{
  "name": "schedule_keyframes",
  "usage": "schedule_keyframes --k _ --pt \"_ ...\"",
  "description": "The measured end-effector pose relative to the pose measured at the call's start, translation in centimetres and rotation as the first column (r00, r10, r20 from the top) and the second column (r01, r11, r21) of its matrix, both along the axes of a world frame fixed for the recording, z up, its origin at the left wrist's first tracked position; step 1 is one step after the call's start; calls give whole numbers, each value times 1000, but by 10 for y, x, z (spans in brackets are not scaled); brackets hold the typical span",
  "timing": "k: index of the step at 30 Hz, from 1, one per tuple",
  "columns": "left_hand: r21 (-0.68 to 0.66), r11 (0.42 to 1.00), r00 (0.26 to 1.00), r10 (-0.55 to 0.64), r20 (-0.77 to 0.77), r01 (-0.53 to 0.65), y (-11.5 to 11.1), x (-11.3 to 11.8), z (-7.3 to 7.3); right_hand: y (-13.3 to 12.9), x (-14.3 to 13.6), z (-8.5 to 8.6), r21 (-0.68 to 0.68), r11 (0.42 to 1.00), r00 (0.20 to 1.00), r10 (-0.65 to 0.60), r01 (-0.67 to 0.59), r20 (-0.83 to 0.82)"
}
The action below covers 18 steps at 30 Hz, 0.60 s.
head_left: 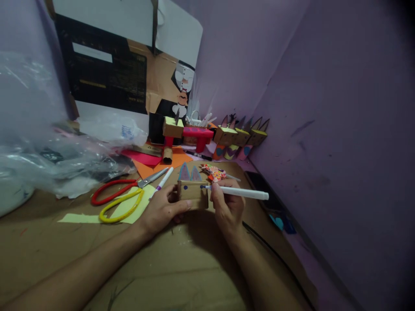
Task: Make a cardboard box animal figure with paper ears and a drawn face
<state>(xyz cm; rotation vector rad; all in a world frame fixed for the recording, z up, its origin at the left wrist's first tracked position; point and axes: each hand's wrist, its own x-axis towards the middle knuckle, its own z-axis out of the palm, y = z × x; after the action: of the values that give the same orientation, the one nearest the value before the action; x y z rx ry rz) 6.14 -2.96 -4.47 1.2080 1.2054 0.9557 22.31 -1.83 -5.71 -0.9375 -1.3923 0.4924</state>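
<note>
My left hand point(165, 208) grips the lower left side of a small cardboard box point(193, 196), its thumb lying across the front. Two pointed ears point(189, 172) with blue edges and purplish middles stand on the box's top. A dark blue dot marks the left of the front face. Held in my right hand point(228, 207) is a white marker point(248, 192), pinched like a pen. Its tip meets a second blue mark at the right of the face. Just left of the box lie scissors point(129, 194) with one red and one yellow handle, and another white marker point(164, 179).
Brown cardboard point(155, 268) covers the work surface. Similar eared boxes point(241, 136) stand on coloured tubes at the back, near a basket of markers point(197, 121). Clear plastic bags point(61, 151) fill the left. A black cable point(275, 259) runs along the right, below the wall.
</note>
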Motion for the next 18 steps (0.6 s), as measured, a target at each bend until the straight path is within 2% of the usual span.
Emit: schedule_keyframes --k 5,18 --pt "14 1000 1000 -15 6 15 2 -1 -3 1 0 1 61 998 998 -26 23 49" --pt "11 1000 999 -16 33 16 3 0 -5 1 -1 0 57 998 993 -31 25 110"
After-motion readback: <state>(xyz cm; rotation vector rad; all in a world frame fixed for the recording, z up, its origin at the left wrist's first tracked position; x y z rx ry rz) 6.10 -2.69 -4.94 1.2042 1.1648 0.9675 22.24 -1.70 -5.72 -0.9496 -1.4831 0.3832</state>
